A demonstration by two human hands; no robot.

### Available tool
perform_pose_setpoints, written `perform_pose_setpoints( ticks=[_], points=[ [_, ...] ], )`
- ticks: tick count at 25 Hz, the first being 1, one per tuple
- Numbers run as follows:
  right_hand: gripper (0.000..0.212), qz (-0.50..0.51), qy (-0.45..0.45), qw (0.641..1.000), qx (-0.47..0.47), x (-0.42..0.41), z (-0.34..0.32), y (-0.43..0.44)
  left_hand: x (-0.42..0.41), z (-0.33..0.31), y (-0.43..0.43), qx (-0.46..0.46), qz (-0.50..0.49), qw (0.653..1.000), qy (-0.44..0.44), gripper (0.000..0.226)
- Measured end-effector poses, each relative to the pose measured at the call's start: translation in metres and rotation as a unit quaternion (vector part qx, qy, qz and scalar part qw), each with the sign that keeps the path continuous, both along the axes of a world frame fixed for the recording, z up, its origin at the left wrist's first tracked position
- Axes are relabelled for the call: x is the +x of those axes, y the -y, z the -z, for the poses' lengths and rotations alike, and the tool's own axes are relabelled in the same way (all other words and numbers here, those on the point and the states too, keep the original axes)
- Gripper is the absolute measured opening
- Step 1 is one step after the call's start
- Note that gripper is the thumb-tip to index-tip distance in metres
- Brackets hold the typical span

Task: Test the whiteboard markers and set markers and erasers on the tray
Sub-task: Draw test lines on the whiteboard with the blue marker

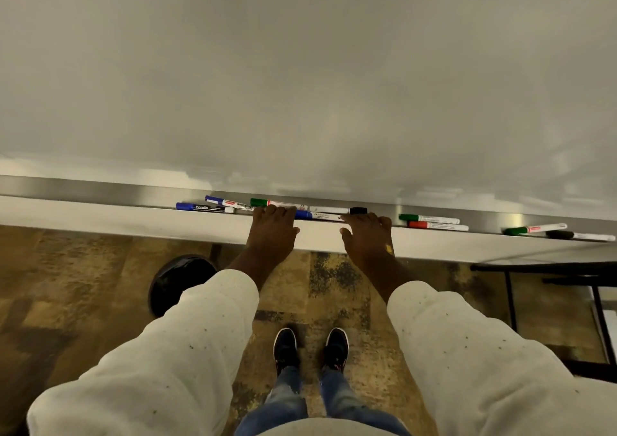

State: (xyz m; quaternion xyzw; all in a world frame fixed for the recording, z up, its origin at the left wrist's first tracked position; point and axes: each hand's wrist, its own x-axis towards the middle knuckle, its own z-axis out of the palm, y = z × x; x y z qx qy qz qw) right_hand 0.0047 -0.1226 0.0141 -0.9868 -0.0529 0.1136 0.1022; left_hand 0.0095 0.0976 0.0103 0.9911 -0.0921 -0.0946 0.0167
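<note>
since each marker is a light, stiff plastic tube with a smooth barrel, a pinch at mid-barrel should lift one easily, though it would likely roll if nudged. the cap should pull straight off along the barrel.

the left hand [272,231] and right hand [365,238] lie apart over the front lip of the tray [100,215], thumbs splayed on the lip and fingers reaching in. between them a blue-capped marker [317,215] lies lengthwise in the tray, one end under each hand. whether the fingers grip it or only rest on it i cannot tell, as the tips are hidden.

toward the tray's back edge lie a green marker [277,203] and a black-capped marker [337,210]. at the tray's left are two blue markers [203,207]. at its right lie a green and red pair [434,222], and further right a green and black pair [534,229]. no eraser shows.

the tray is a narrow metal ledge, hard and slick. above it rises the whiteboard [300,68], wiped but hazy. below the tray are patchy brown flooring, a round black object [180,282] and a black frame [551,268].
</note>
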Motion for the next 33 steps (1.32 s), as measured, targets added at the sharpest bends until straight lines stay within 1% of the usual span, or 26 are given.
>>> perform_pose_setpoints(
  ticks=[4,9,13,18,22,24,27,30,33],
  points=[
    [0.04,0.029,-0.015,0.999,-0.007,0.005,0.005,-0.007,0.008,0.008,0.001,-0.016,-0.012,1.0,-0.006,0.052],
    [0.036,0.061,0.003,0.998,0.015,0.011,0.01,-0.01,0.014,0.012,-0.003,-0.055,-0.028,0.998,0.019,0.043],
    [0.033,0.102,0.036,0.992,0.061,0.014,0.01,-0.013,0.013,0.012,-0.005,-0.089,-0.02,0.994,0.056,0.037],
    [0.035,0.124,0.055,0.986,0.096,0.015,0.001,-0.01,0.012,0.002,-0.002,-0.149,-0.034,0.986,0.063,0.029],
    [0.038,0.123,0.088,0.984,0.094,0.008,-0.011,-0.004,0.007,-0.01,0.003,-0.18,-0.005,0.979,0.096,0.023],
    [0.033,0.122,0.115,0.979,0.12,0.004,-0.021,-0.001,0.006,-0.018,0.006,-0.185,0.023,0.975,0.121,0.02],
    [0.026,0.117,0.138,0.971,0.156,-0.001,-0.04,0.002,0.004,-0.033,0.011,-0.198,0.048,0.969,0.139,0.024],
    [0.026,0.105,0.162,0.963,0.185,-0.008,-0.055,0.003,0.003,-0.05,0.016,-0.206,0.073,0.963,0.16,0.017],
    [0.031,0.117,0.184,0.949,0.227,-0.016,-0.074,0.004,0.003,-0.069,0.019,-0.197,0.107,0.954,0.197,0.02]
  ],
)
